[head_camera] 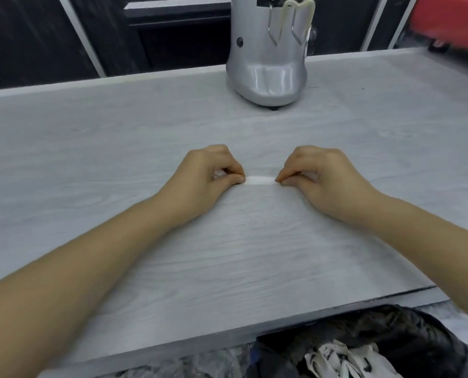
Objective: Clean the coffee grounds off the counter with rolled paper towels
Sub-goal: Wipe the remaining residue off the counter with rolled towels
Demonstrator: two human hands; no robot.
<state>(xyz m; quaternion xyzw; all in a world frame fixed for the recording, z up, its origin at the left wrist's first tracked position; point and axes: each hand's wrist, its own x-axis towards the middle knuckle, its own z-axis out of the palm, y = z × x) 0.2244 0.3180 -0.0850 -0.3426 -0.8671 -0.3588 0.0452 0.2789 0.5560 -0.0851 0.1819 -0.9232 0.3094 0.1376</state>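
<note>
Two hands work one rolled paper towel (260,180), a short white roll lying flat on the pale wood-grain worktop (254,255), roughly mid-surface. Left hand (202,174) pinches the roll's left end between thumb and curled fingers; right hand (322,175) pinches the right end the same way. Only the middle of the roll shows between the two grips. Both forearms rest low over the worktop. No coffee grounds can be made out on the surface; too fine or too blurred to tell. Judged step: roll formed and held ready, or mid-sweep. Next move likely calls for even downward pressure from both ends and a steady drag toward the near edge, where a black-lined bin (391,342) holding crumpled white paper sits just below. Silver machine (268,72) stands at the far side, well apart.
</note>
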